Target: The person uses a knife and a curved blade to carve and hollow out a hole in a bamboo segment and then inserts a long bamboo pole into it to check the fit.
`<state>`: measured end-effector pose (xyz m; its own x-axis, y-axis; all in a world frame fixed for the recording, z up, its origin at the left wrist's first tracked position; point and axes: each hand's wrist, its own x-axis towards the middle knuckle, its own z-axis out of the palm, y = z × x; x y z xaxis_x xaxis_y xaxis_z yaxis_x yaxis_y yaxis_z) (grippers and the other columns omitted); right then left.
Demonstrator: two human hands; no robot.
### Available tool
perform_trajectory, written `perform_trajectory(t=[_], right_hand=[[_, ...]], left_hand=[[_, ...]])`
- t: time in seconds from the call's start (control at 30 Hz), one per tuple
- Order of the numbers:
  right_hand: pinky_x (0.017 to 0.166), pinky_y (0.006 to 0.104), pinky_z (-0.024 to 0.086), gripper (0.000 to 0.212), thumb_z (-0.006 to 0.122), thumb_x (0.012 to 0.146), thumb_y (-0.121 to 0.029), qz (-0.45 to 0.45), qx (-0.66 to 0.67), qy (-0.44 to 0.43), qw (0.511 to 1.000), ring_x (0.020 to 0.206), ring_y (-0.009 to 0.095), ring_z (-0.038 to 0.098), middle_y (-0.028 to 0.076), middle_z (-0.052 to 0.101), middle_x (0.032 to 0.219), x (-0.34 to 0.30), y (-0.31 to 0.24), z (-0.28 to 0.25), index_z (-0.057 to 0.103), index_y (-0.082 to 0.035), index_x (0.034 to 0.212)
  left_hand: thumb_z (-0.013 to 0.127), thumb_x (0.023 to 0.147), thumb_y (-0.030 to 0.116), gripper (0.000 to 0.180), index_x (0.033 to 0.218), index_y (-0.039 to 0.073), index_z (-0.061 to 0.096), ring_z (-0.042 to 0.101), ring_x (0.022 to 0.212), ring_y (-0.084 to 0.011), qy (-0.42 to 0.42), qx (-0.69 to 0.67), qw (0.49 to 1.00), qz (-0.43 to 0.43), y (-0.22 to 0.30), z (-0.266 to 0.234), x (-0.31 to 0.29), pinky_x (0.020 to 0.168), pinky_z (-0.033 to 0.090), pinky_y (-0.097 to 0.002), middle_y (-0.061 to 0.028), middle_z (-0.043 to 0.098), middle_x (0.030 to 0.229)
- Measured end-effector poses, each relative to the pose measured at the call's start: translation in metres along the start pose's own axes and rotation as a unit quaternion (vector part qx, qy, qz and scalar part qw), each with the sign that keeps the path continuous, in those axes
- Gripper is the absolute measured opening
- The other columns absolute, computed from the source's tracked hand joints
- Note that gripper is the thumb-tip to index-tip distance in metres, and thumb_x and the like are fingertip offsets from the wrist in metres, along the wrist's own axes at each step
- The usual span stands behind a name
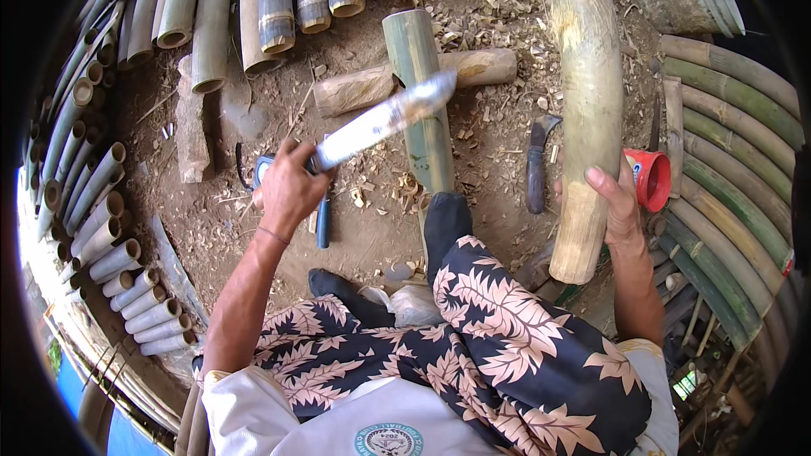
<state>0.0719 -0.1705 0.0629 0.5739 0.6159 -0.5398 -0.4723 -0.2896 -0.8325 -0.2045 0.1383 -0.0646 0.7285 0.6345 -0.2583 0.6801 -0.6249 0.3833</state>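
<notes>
Pale tan, thick bamboo pole (591, 84) was held lengthwise at the person's right side, clear of the chip-strewn brown dirt floor (498, 165). The right hand (618, 203) grasped it near its lower end: thumb across the front, the other fingers mostly hidden behind.

The left hand (289, 181) had its fingers clenched round the handle of a broad silver-bladed knife (384, 125). The blade, blurred, slanted up and to the right, in view overlapping a green split bamboo length (429, 139); contact could not be determined.

That green length lay across a rough brown log (481, 66), its near end beside a dark-covered foot (446, 224). Between it and the pale pole lay a hooked knife with a dark handle (536, 169). Just beyond the right hand stood or lay a red round container (650, 181); its exact pose was unclear. A slim blue handle (323, 224) rested on the floor near the left hand. Bamboo pieces were noted at upper left (274, 0), lower left (152, 304) and right (726, 118).
</notes>
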Motion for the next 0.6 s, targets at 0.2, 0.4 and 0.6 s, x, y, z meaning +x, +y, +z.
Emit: perform_trajectory(t=[0.2,0.4,0.6], right_hand=[[0.090,0.0363,0.051,0.086,0.079,0.070,-0.028,-0.086,-0.167,-0.011,0.982,0.104,0.024,0.061,0.016,0.057,0.119,0.013,-0.007,0.001,0.037,0.004,0.139],[0.104,0.0367,0.040,0.099,0.081,0.067,-0.029,-0.138,-0.248,-0.053,0.957,0.122,0.024,0.051,0.017,0.051,0.132,0.015,-0.020,0.008,0.030,0.006,0.144],[0.104,0.0364,0.040,0.099,0.081,0.067,-0.030,-0.133,-0.262,-0.058,0.954,0.120,0.024,0.053,0.017,0.052,0.131,0.019,-0.024,0.010,0.031,0.006,0.144]], left_hand=[[0.069,0.067,0.018,0.021,0.084,0.007,0.066,0.066,0.075,-0.0346,-0.110,0.083,0.985,0.108,-0.009,0.003,-0.024,0.067,0.054,-0.0437,-0.0107,0.061,0.092],[0.069,0.065,0.019,0.024,0.086,0.006,0.066,0.066,0.078,-0.0356,-0.158,0.097,0.978,0.094,-0.012,0.005,-0.019,0.070,0.054,-0.0455,-0.0114,0.063,0.095],[0.068,0.065,0.019,0.024,0.085,0.005,0.066,0.066,0.078,-0.0364,-0.163,0.099,0.977,0.100,-0.010,0.003,-0.018,0.070,0.054,-0.0456,-0.0117,0.063,0.094]])
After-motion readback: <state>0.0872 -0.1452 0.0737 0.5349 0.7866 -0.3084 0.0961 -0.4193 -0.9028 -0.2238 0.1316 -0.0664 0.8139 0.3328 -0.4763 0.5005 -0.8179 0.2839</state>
